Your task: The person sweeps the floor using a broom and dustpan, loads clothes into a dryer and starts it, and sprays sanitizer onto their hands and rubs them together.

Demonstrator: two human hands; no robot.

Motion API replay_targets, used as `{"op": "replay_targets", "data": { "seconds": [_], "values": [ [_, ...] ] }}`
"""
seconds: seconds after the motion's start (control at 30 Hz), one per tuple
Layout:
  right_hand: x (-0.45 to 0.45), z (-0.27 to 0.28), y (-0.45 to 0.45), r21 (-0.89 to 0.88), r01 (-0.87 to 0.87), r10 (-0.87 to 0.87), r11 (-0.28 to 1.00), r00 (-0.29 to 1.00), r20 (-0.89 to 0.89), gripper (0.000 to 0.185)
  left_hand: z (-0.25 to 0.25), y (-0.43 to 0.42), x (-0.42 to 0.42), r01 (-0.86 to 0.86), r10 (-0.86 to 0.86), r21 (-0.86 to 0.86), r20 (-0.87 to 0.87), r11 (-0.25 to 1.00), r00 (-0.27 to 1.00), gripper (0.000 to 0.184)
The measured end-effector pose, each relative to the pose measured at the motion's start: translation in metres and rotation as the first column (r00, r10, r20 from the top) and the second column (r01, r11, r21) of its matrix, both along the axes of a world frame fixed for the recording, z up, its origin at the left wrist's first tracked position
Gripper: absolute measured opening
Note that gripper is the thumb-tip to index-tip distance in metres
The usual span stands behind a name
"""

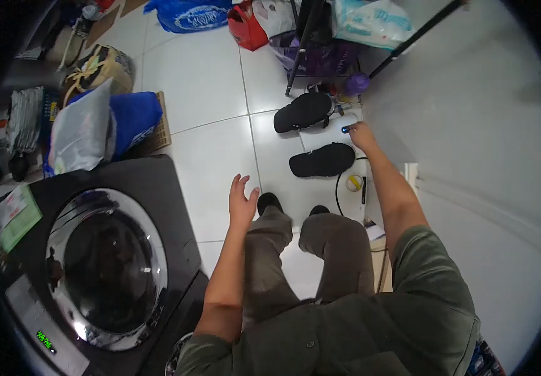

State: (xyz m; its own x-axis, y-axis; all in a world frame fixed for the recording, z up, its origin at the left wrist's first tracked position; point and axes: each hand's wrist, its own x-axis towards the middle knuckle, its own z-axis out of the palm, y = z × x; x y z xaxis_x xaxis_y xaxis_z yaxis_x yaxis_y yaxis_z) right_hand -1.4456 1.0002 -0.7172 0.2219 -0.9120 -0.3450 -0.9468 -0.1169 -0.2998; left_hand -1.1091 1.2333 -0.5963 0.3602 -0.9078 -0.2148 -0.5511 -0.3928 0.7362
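Note:
My right hand [361,136] is stretched forward near the wall, its fingers closed on a small shiny blue object [345,130] whose kind I cannot make out. Just beside it on the floor lie two black slippers, a farther one [303,113] and a nearer one [322,160]. Below that hand are a round white-and-yellow item [354,183], a thin black stick-like item [364,190] and a black cable [338,195]. My left hand [242,197] hangs in the air above the floor tiles, fingers apart, holding nothing.
A dark washing machine [179,207] with a round glass lid stands at left. Behind it are blue and grey bags [135,119]. A black-legged rack [298,62] with bags stands ahead, near a blue bag [189,15] and a red bag [247,28]. A white wall [471,125] runs along the right.

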Motion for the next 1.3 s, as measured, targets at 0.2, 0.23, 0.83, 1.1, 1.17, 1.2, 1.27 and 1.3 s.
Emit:
{"op": "replay_targets", "data": {
  "seconds": [0.2,0.23,0.83,1.1,1.17,1.2,1.27,1.3],
  "values": [
    [0.026,-0.065,-0.081,0.183,-0.247,0.297,0.952,0.891,-0.344,0.037,-0.071,-0.004,0.022,0.126,-0.13,0.194,0.007,0.973,0.991,0.039],
    [0.029,-0.081,-0.086,0.22,-0.269,0.334,0.938,0.872,-0.359,0.042,-0.072,-0.009,0.032,0.05,-0.032,0.207,-0.089,0.977,0.995,0.039],
    [0.003,-0.166,-0.127,0.329,-0.432,0.539,0.84,0.593,-0.598,0.038,-0.046,-0.016,0.043,-0.183,0.206,0.114,-0.244,0.977,0.948,0.04],
    [-0.028,-0.11,-0.107,0.14,-0.177,0.215,0.974,0.916,-0.339,0.033,-0.056,-0.052,0.024,-0.029,0.034,0.026,-0.217,0.999,0.976,0.042],
    [-0.029,-0.085,-0.097,0.183,-0.24,0.281,0.953,0.927,-0.247,0.036,-0.055,-0.074,0.01,0.007,-0.008,-0.007,-0.233,1.0,0.972,0.039],
    [-0.025,-0.072,-0.092,0.024,-0.156,0.158,0.987,0.978,-0.136,0.033,-0.064,-0.086,0.007,0.04,-0.058,-0.086,-0.215,0.995,0.975,0.038],
    [-0.021,-0.042,-0.072,-0.117,-0.03,0.028,0.993,0.999,-0.014,0.032,-0.079,-0.103,-0.006,0.092,-0.124,-0.157,-0.202,0.983,0.972,0.036],
    [-0.018,-0.023,-0.065,-0.193,0.107,-0.075,0.975,0.983,0.169,0.031,-0.082,-0.116,-0.013,0.121,-0.175,-0.252,-0.202,0.96,0.964,0.036]
  ]
}}
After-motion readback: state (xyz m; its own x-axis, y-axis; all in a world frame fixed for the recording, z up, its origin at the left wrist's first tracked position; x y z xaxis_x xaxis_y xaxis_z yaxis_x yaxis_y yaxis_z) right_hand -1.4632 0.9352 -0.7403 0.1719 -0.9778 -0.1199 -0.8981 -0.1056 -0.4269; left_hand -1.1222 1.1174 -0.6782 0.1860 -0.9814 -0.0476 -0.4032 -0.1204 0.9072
